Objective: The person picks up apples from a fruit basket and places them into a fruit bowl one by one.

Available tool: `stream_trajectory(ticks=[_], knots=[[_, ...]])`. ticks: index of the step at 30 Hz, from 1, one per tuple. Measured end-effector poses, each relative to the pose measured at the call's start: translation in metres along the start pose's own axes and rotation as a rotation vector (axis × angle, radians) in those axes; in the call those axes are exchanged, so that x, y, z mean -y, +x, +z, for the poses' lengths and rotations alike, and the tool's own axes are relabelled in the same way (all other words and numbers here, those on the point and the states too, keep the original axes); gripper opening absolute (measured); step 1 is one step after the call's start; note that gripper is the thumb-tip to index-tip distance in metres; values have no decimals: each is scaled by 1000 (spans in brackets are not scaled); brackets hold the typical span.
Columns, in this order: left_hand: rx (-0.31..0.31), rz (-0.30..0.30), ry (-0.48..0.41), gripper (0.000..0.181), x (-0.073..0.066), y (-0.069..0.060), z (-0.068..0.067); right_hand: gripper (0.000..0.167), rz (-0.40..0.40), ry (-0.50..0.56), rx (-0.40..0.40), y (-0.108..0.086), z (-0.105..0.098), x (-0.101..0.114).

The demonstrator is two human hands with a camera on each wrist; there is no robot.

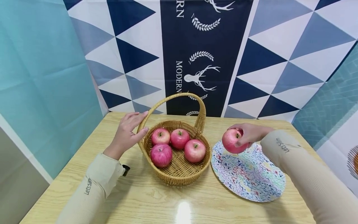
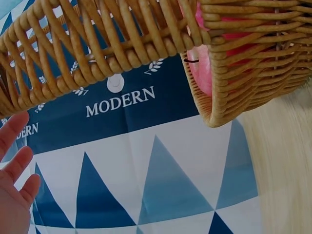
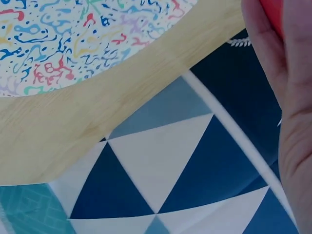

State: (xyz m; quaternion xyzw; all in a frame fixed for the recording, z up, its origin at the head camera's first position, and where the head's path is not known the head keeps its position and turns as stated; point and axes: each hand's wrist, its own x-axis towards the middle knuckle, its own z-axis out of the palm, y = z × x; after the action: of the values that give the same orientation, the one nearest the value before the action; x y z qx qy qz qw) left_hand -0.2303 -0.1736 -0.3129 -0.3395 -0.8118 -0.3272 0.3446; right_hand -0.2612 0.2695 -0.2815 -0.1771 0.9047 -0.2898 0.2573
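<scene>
A wicker basket (image 1: 179, 179) with a tall arched handle stands mid-table, and several pinkish-red apples (image 1: 195, 151) lie in it. My left hand (image 1: 127, 132) is at the left side of the handle, its fingers extended and the thumb toward the rim; whether it touches the handle is hard to tell. The left wrist view has those fingertips (image 2: 22, 161) close to the woven handle (image 2: 97, 48). To the right of the basket, my right hand (image 1: 249, 133) grips another apple (image 1: 231, 141) above a round, multicoloured patterned mat (image 1: 251, 183). Only a sliver of that apple shows in the right wrist view.
The light wooden table (image 1: 156, 202) ends at a backdrop (image 1: 139, 74) of blue and white triangles with a dark printed band. Pale teal sheeting (image 1: 47, 77) borders the left side. A small dark object (image 1: 126, 170) shows beside the left cuff.
</scene>
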Motion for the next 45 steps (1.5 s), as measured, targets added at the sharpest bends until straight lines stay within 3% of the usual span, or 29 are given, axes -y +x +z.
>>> stream_trajectory(ticks=[6, 17, 29, 38, 45], knots=[[32, -48, -5, 54, -4, -1, 2, 74, 49, 11, -48, -7, -10, -16], [13, -56, -21, 54, -1, -1, 3, 78, 142, -6, -89, -24, -23, -35], [5, -46, -21, 53, 0, -1, 2, 79, 137, -6, -209, -47, -31, -67], [9, -40, -28, 51, 0, -2, 2, 82, 141, 24, -256, -48, -23, -84], [1, -44, -32, 51, 1, -2, 4, 83, 107, -63, -353, -44, -14, -88]])
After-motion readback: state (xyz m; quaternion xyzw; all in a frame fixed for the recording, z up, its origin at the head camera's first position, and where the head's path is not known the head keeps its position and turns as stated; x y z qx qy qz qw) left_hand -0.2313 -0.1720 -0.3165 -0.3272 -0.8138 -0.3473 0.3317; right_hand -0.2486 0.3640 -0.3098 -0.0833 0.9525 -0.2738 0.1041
